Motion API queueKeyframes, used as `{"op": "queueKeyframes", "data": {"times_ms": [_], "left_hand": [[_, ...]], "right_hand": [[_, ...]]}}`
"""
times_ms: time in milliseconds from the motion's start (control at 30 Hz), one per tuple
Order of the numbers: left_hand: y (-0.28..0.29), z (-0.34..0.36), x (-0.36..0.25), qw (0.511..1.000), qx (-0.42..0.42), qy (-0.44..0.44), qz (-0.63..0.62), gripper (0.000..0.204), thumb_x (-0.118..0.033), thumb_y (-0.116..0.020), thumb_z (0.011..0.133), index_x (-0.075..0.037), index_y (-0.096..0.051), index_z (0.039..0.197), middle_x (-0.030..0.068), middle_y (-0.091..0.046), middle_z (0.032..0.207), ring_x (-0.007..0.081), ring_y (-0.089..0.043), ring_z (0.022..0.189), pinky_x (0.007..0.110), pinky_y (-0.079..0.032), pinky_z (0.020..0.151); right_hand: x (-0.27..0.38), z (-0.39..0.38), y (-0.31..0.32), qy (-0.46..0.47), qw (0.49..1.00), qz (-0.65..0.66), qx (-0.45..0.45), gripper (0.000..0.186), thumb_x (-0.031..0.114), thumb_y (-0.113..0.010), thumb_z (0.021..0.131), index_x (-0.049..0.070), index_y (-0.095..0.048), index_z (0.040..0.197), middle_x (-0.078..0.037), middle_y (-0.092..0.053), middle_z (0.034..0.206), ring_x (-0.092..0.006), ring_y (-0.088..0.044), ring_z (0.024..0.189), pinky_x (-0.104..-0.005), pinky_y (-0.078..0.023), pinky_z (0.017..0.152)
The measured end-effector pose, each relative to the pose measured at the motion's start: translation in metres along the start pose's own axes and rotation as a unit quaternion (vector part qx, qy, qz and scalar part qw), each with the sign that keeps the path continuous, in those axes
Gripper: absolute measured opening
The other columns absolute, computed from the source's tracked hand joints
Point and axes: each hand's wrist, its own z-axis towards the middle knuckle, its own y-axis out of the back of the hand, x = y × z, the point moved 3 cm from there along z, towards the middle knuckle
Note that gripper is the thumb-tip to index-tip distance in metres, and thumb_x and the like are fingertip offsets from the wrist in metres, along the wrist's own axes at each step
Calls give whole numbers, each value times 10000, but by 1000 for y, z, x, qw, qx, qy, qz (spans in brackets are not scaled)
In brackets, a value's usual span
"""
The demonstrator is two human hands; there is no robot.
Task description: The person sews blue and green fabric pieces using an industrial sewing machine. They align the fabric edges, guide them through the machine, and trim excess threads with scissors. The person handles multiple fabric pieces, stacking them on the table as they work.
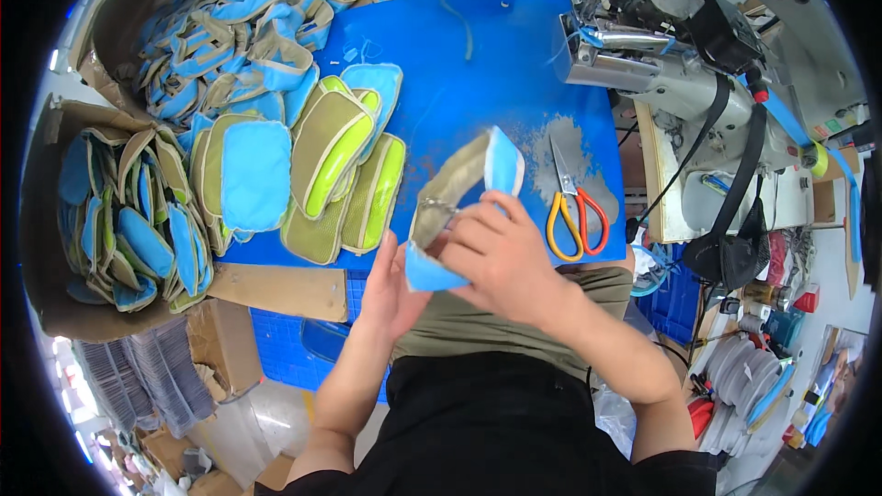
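Observation:
A loop-shaped fabric band (459, 168), khaki along its side with light blue ends, is held up over my lap at the table's near edge. My right hand (503, 253) is closed around its near right side, fingers bent over it. At the band's lower blue end is my left hand (395, 292), thumb raised and its fingertips partly hidden behind the fabric and my right hand. Just right of the band, scissors (562, 182) with one orange and one red handle lie on the blue tabletop (487, 64). Left of it lie stacked blue, khaki and lime-green padded fabric panels (338, 142).
A large carton (110, 18) at the far left is heaped with blue and khaki bands (243, 37). Another carton (46, 248) before it holds upright fabric panels (138, 220). At the right stands a sewing machine (634, 60) with hanging black straps. Grey dust lies around the scissors.

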Motion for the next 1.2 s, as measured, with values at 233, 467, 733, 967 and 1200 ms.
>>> {"op": "queueKeyframes", "data": {"times_ms": [233, 467, 733, 967, 1200], "left_hand": [[-32, 58, -58, 980, 151, -6, -133, 364, -312, -514, 1096, -76, -581, 1363, 53, -681, 1316, 198, -655, 1217, 415, -525, 976], [-27, 64, -25, 973, 17, 127, -194, 507, -294, -626, 1054, -34, -494, 1469, 7, -753, 1151, 147, -725, 1060, 342, -555, 844], [24, 97, -29, 991, -48, 31, -121, 288, -268, -580, 1076, -82, -668, 1278, 36, -739, 1200, 173, -689, 1150, 373, -568, 925], [13, 102, -68, 997, -49, -63, 17, 326, -257, -572, 1079, -63, -576, 1340, 101, -691, 1240, 271, -628, 1250, 452, -539, 1038], [-13, 99, -77, 991, 0, -124, 52, 329, -255, -572, 1080, -24, -582, 1314, 111, -689, 1238, 278, -630, 1246, 421, -524, 1066]], "right_hand": [[3, -25, 7, -178, 970, 164, 0, 313, 264, -883, 774, 87, -638, 855, -56, -627, 764, -272, -641, 764, -405, -502, 863], [6, -52, -4, -221, 954, 196, -49, 237, 179, -859, 817, 83, -741, 998, -68, -715, 833, -253, -672, 759, -380, -511, 815], [10, -92, -10, -225, 963, 148, 15, 171, 231, -784, 875, 95, -681, 892, -60, -648, 798, -262, -642, 817, -446, -451, 952], [1, -111, 21, -236, 969, 63, -25, 157, 187, -811, 822, 80, -703, 859, -52, -665, 921, -236, -624, 1008, -439, -403, 915], [-7, -119, 43, -296, 949, 77, -72, 142, 162, -807, 833, 61, -730, 896, -95, -682, 1093, -278, -628, 1023, -444, -426, 922]]}}
